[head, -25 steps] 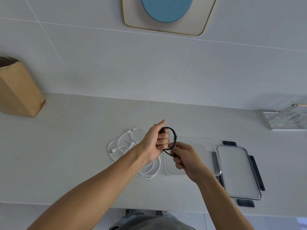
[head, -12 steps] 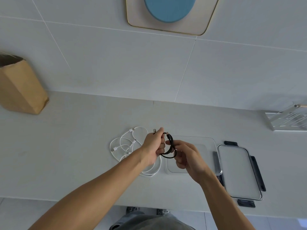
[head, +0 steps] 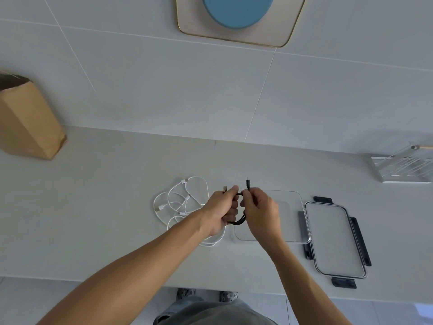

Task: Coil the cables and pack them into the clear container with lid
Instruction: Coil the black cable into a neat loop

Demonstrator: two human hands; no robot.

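My left hand [head: 221,211] grips a small coil of black cable [head: 240,222] above the counter, with one plug sticking out past its fingers. My right hand [head: 261,208] pinches the cable's other end, whose black plug points up and away. Most of the coil is hidden between the two hands. Loose white cables [head: 181,202] lie tangled on the counter, partly under my left wrist. The clear container [head: 296,200] sits open just right of my hands. Its clear lid [head: 335,240] with dark clips lies flat to the right of it.
A brown paper bag [head: 28,120] stands at the far left against the tiled wall. A clear acrylic rack [head: 403,167] sits at the far right. The counter's front edge [head: 93,279] runs below my forearms.
The black loop has shrunk into a tighter coil inside my left hand. My right hand has moved up from the loop's underside and now pinches the free plug end above the hands.
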